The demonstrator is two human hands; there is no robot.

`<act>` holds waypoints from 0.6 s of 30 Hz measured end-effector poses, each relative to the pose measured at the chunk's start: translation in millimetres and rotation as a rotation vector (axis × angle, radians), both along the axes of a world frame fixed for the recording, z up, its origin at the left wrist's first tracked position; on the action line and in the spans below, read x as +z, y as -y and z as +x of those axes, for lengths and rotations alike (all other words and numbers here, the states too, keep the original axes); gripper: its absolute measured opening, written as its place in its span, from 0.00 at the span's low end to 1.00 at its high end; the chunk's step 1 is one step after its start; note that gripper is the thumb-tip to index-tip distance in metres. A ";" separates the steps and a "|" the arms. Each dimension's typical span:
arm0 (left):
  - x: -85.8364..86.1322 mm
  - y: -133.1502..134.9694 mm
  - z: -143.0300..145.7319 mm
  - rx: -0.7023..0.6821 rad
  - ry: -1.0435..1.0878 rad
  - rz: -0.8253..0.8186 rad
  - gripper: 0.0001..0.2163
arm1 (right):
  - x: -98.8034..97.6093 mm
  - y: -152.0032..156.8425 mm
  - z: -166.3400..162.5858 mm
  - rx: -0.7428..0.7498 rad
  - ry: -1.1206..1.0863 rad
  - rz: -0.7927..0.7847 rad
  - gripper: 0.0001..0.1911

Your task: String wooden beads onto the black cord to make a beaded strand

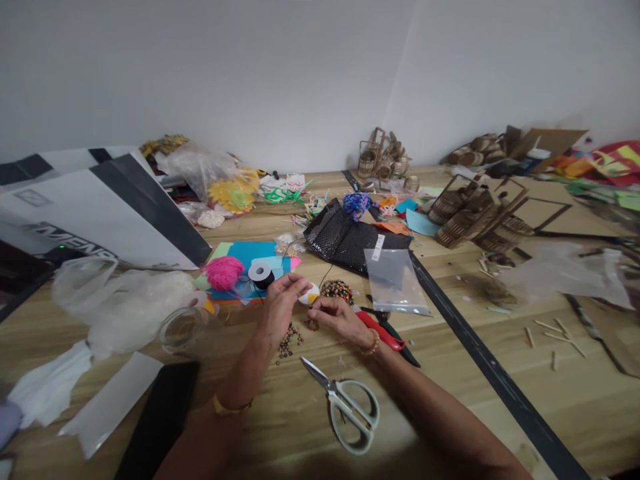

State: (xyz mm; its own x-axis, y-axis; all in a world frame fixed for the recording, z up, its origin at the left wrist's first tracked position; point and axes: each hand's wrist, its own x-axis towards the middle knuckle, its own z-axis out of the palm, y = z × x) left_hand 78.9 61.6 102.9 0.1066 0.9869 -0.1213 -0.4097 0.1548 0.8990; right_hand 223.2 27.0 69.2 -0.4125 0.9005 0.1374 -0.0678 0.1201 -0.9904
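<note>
Both my hands meet at the middle of the wooden table (450,373). My left hand (280,303) is curled, its fingertips closed on a small white oval object (309,294) with a yellow patch. My right hand (340,319) pinches beside it; what it holds is too small to make out. A thin dark thread runs from the hands toward a black spool (261,274). Loose brown beads (289,340) lie under my hands, and a pile of multicoloured beads (337,289) sits just behind them.
Pale-handled scissors (345,403) lie open near me; red-handled scissors (383,330) are by my right wrist. A clear zip bag (395,280), black pouch (345,237), pink pompom (223,272), coloured paper, plastic bags and wooden baskets (470,217) crowd the table.
</note>
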 end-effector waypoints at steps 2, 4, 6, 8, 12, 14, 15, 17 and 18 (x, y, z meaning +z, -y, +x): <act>2.6 -3.7 -2.5 0.002 0.055 -0.014 0.10 | 1.2 -1.2 4.0 0.018 -0.009 -0.020 0.20; 2.7 -6.4 -5.3 0.004 0.083 -0.031 0.10 | 2.0 -3.1 9.0 0.041 -0.022 -0.048 0.20; 0.5 -7.4 -7.6 0.004 0.098 -0.043 0.09 | 2.2 -5.2 13.7 0.090 -0.049 -0.091 0.20; -2.4 -7.0 -9.3 -0.005 0.104 -0.043 0.09 | 2.4 -6.6 16.9 0.138 -0.058 -0.123 0.19; -6.0 -3.9 -10.2 -0.023 0.098 -0.056 0.09 | 3.9 -6.8 18.1 0.201 -0.043 -0.139 0.19; -6.4 -1.9 -9.5 -0.021 0.095 -0.070 0.09 | 4.0 -6.1 17.1 0.218 -0.042 -0.143 0.19; -6.5 -0.9 -8.9 -0.019 0.093 -0.074 0.09 | 3.5 -5.8 16.6 0.219 -0.038 -0.146 0.20; -6.3 1.5 -7.3 -0.012 0.099 -0.078 0.09 | 1.2 -5.4 15.8 0.206 -0.022 -0.152 0.20; -6.2 2.8 -6.3 -0.015 0.104 -0.078 0.09 | -0.5 -5.4 15.5 0.200 -0.015 -0.155 0.20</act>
